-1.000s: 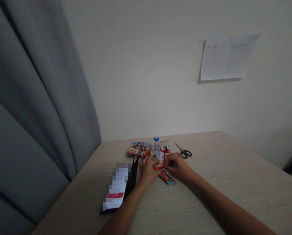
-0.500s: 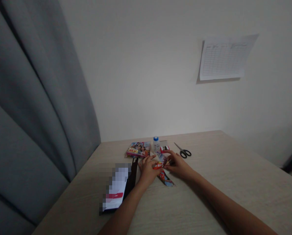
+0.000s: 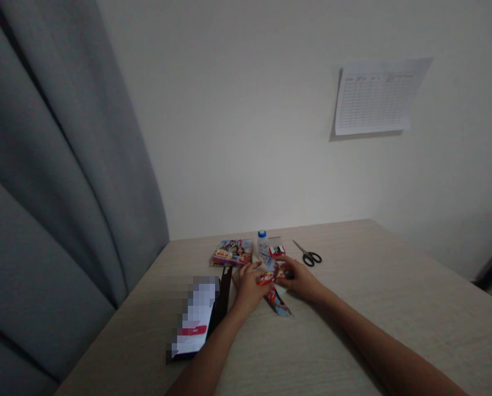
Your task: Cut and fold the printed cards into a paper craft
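A colourful printed paper (image 3: 272,268) is between my hands on the table, folded or bent, with one strip hanging toward me. My left hand (image 3: 250,286) holds the paper from the left, fingers curled over its edge. My right hand (image 3: 299,279) pinches the paper's right side between thumb and fingers. Just behind stands a glue bottle (image 3: 263,246) with a blue cap. Beyond my right hand lies a pair of scissors (image 3: 309,255) with black handles, its blades pointing away. Part of the paper is hidden under my fingers.
A stack of printed leaflets (image 3: 232,253) lies behind my left hand. A small red and white box (image 3: 277,250) stands beside the bottle. A phone (image 3: 196,322) and a dark strip (image 3: 223,300) lie left of my left forearm. A grey curtain (image 3: 76,165) hangs at the left.
Both hands stay on the paper with little movement. The paper's upper part and the strip toward me have shifted slightly. My right fingers have moved a little.
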The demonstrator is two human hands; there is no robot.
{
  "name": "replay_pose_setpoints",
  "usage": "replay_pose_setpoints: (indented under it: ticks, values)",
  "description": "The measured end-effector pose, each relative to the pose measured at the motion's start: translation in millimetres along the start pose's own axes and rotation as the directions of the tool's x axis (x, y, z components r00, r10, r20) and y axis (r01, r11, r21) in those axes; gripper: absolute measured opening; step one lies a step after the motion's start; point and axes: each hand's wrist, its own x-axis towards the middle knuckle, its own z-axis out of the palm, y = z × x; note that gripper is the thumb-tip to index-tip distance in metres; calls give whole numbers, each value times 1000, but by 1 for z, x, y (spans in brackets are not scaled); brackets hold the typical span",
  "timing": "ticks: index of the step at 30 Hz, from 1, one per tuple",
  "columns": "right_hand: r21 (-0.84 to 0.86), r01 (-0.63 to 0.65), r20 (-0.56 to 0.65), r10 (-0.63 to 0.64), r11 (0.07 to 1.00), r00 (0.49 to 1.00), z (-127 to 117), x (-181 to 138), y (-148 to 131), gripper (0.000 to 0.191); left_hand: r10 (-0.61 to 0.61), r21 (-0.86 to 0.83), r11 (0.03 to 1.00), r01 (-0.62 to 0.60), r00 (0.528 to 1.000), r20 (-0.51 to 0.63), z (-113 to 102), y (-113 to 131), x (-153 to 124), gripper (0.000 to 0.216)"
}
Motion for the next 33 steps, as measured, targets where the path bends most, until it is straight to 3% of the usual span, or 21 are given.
replay_pose_setpoints:
  ticks: [33]
  values:
    - [70, -44, -54, 48, 997, 997, 7, 5, -4, 48, -40, -13, 999, 41, 999, 16, 0, 4, 1, 16]
